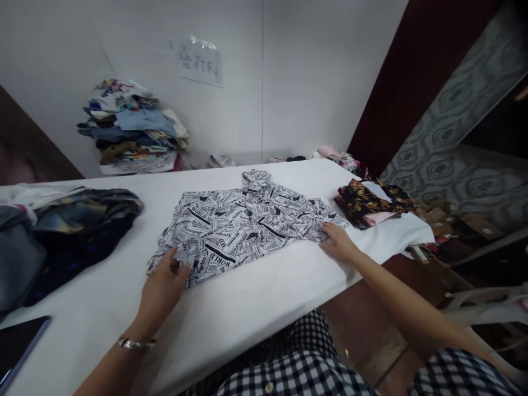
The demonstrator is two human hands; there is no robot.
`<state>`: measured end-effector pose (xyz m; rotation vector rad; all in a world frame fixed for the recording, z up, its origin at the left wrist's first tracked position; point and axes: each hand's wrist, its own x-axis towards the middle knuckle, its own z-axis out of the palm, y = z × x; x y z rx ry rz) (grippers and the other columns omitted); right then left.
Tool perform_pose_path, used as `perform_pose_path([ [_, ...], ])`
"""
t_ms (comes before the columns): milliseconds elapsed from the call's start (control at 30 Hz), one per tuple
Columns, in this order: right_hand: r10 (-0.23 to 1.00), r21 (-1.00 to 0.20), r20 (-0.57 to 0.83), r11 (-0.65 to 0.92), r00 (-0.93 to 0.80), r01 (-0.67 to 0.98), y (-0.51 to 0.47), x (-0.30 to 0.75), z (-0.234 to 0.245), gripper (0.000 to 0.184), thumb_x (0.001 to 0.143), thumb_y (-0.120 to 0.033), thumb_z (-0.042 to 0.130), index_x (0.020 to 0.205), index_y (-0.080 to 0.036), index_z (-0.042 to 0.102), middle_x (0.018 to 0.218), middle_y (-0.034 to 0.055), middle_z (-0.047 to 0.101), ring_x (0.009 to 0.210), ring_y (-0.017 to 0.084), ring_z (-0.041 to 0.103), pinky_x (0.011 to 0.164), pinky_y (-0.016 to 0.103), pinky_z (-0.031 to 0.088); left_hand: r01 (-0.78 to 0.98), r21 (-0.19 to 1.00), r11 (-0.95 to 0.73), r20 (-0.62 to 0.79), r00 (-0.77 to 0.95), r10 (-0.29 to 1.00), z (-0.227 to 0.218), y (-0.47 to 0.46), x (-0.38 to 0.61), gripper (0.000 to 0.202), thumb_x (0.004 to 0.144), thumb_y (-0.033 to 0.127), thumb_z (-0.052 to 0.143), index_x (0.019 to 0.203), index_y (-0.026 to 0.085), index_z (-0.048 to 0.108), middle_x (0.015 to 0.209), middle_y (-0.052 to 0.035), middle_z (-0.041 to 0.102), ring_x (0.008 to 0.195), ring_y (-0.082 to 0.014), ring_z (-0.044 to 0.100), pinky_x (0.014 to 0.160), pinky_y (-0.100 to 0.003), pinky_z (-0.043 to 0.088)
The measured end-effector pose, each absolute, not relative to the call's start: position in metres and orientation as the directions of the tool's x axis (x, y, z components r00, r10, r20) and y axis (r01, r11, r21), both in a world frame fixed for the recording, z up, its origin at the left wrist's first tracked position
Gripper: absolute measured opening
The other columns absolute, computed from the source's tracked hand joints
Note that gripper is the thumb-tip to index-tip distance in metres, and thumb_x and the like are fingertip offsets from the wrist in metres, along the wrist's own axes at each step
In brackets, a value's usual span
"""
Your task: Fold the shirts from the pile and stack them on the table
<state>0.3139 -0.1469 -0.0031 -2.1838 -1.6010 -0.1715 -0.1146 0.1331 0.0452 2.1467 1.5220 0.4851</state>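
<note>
A white shirt (243, 225) with black newspaper print lies spread on a white-covered table (264, 297), its collar pointing to the far side. At the shirt's lower left corner, my left hand (167, 280) has curled fingers and thumb closed on the fabric; a metal bracelet (135, 344) circles that wrist. My right hand (339, 243) grips the shirt's near right edge by the sleeve, fingertips on the cloth. Some creases run across the shirt's right side.
Dark and denim clothes (82, 231) are heaped at the left. A folded dark floral garment (367, 201) lies at the right table end. Behind stands a tall clothes pile (136, 126). A dark flat device (22, 349) rests at the near left. A paper sign (201, 63) hangs on the wall.
</note>
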Motion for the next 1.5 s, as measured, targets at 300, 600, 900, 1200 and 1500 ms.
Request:
perform_pose_path([
  [300,0.685,-0.685,0.247,-0.376,0.685,0.624,-0.126,0.359,0.007,0.034,0.085,-0.045,0.044,0.085,-0.018,0.066,0.082,0.0057,0.068,0.082,0.022,0.063,0.077,0.035,0.050,0.729,0.666,-0.158,0.161,0.066,0.985,0.061,0.142,-0.111,0.049,0.083,0.037,0.048,0.128,0.021,0.057,0.077,-0.0010,0.056,0.072,-0.0194,0.055,0.074,-0.032,0.048],
  [600,0.583,-0.679,0.081,-0.562,0.809,0.473,-0.107,0.378,0.016,0.036,0.074,-0.051,0.061,0.075,-0.016,0.069,0.066,0.0042,0.064,0.069,0.020,0.060,0.065,0.029,0.046,0.643,0.752,0.146,-0.171,-0.024,0.985,0.044,0.171,-0.127,0.058,0.080,0.043,0.056,0.131,0.014,0.056,0.104,-0.0105,0.067,0.096,-0.0259,0.063,0.087,-0.039,0.051],
  [900,0.693,-0.725,0.151,-0.407,0.705,0.556,-0.154,0.364,0.005,0.039,0.074,-0.046,0.061,0.097,-0.015,0.071,0.087,0.0085,0.071,0.079,0.024,0.065,0.071,0.037,0.052,0.743,0.637,-0.203,0.054,0.220,0.974,0.047,0.136,-0.134,0.061,0.083,0.039,0.054,0.139,0.017,0.046,0.129,-0.0150,0.060,0.116,-0.0311,0.058,0.100,-0.045,0.045],
  [1200,0.780,-0.636,0.062,-0.450,0.623,0.627,-0.174,0.371,0.014,0.031,0.069,-0.021,0.058,0.095,-0.018,0.074,0.098,0.0080,0.074,0.089,0.026,0.067,0.086,0.039,0.051,0.789,0.545,-0.283,0.074,0.291,0.954,0.052,0.150,-0.145,0.048,0.083,0.029,0.049,0.128,0.018,0.058,0.111,-0.0106,0.069,0.081,-0.0229,0.066,0.077,-0.034,0.052],
  [1500,0.844,-0.397,0.232,-0.372,0.484,0.839,-0.189,0.360,0.009,0.033,0.072,-0.017,0.049,0.094,-0.019,0.073,0.094,0.0093,0.070,0.090,0.025,0.065,0.085,0.038,0.051,0.812,0.538,-0.225,0.065,0.226,0.972,0.042,0.147,-0.164,0.044,0.089,0.033,0.042,0.129,0.022,0.055,0.118,-0.0064,0.068,0.101,-0.0259,0.064,0.091,-0.038,0.050],
])
